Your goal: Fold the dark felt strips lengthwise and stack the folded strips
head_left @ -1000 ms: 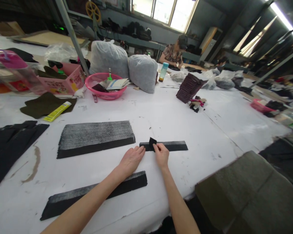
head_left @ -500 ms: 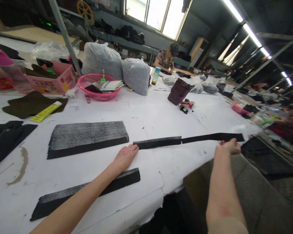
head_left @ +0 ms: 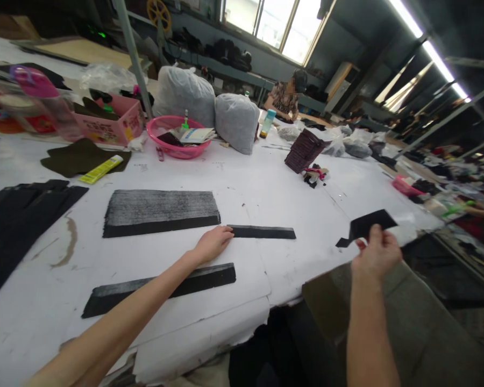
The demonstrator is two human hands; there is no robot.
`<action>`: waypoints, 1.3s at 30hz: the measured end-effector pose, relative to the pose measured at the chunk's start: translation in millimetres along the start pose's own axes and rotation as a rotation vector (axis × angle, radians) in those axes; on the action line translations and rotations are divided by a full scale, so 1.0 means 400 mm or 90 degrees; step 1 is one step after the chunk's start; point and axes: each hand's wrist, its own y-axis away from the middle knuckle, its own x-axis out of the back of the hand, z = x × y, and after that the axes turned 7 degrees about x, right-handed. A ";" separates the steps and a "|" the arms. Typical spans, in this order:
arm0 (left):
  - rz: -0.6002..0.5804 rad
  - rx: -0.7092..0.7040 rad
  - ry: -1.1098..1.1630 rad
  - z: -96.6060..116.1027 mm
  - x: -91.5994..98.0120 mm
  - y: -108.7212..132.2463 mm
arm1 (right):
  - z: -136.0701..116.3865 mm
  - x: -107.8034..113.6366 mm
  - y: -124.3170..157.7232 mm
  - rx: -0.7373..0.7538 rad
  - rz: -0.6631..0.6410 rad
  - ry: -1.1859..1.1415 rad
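My left hand rests on the white table, its fingers together and pressed on the left end of a narrow stack of black strips. My right hand is closed on a single black strip, lifted at the table's right edge and bent, with one end hanging left. Behind my left hand lies a wide fan of overlapped black strips with greyish edges. Another overlapped row of black strips lies nearer to me, partly hidden by my left forearm.
Dark cloth pieces pile up at left. A yellow tube lies on olive cloth. Farther back stand a pink basin, a pink box, stuffed bags and a maroon stack. A person sits across the table.
The strip in my right hand was stretched flat along the table; now it is raised and bent. My left hand stays at the end of the narrow stack. The view has shifted slightly.
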 end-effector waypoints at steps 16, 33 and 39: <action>-0.204 0.262 0.843 0.201 0.005 0.232 | -0.047 0.047 0.656 0.418 -0.662 0.212; -0.008 -0.121 0.411 0.223 0.055 0.318 | -0.047 0.137 0.515 0.262 -0.899 0.642; 0.058 -0.084 0.471 0.206 0.098 0.371 | -0.047 0.140 0.500 0.232 -0.981 0.523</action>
